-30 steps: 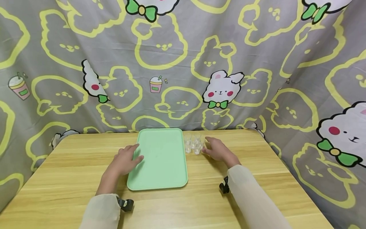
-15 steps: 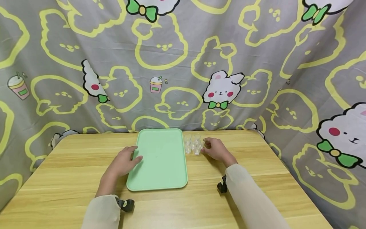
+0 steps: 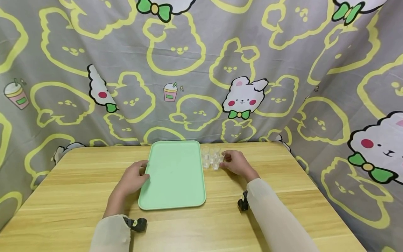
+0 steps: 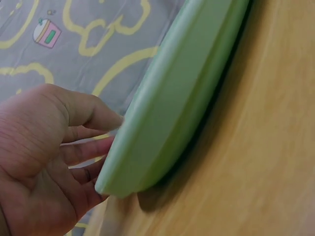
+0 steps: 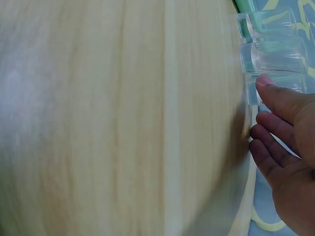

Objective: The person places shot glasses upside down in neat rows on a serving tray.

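Observation:
A light green rectangular tray lies on the wooden table. At its left edge is my left hand, fingers loosely bent. In the left wrist view the thumb tip meets the tray's rim, and the other fingertips pass behind that rim. Several small clear shot glasses stand in a cluster just right of the tray. My right hand pinches the rightmost shot glass from the right. Its thumb lies on the glass, the index finger is mostly hidden, and the remaining fingers are spread beside it.
The wooden table reaches back to a grey curtain printed with cartoon bears. A black wrist camera is strapped to the left sleeve, and another wrist camera to the right one.
My left hand has drawn left from over the tray to its edge. My right hand has moved slightly left, thumb and fingers coming round the rightmost shot glass.

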`<state>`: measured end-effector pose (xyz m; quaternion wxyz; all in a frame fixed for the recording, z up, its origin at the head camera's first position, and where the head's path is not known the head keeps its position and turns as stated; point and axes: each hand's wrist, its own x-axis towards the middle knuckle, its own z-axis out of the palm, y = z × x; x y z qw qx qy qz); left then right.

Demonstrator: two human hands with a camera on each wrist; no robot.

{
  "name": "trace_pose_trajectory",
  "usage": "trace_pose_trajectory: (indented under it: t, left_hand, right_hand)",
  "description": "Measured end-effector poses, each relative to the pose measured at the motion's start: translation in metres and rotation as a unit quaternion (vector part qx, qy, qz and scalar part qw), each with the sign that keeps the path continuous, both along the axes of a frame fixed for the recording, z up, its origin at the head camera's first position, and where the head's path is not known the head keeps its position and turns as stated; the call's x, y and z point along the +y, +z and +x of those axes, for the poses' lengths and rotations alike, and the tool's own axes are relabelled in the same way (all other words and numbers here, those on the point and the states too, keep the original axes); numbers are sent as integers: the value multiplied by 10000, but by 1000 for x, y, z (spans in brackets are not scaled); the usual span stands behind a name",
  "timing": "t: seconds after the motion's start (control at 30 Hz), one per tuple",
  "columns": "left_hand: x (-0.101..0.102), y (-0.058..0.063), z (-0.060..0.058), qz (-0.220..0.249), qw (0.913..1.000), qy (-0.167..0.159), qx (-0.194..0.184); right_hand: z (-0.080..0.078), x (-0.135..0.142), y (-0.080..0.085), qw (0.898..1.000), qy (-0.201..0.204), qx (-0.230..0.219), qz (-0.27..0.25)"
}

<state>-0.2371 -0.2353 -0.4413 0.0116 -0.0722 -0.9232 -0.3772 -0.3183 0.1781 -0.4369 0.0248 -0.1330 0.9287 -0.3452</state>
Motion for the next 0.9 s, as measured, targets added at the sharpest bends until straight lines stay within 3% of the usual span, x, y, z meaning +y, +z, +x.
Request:
trace_pose_trajectory:
  t: [0.3,0.63,0.9]
  left_hand:
    - [-9,-2,1,632,9969,113,-463]
    - [-18,-4,2,696,9964,214,-432]
    - [-20,-6,4,974,9930,269,-613]
  right_hand:
    - [-5,1,-4,9999,79,101,35]
    - [-6,3,-5,9998,113,175,51]
    - [-5,2,-6,9996,126,187,-190]
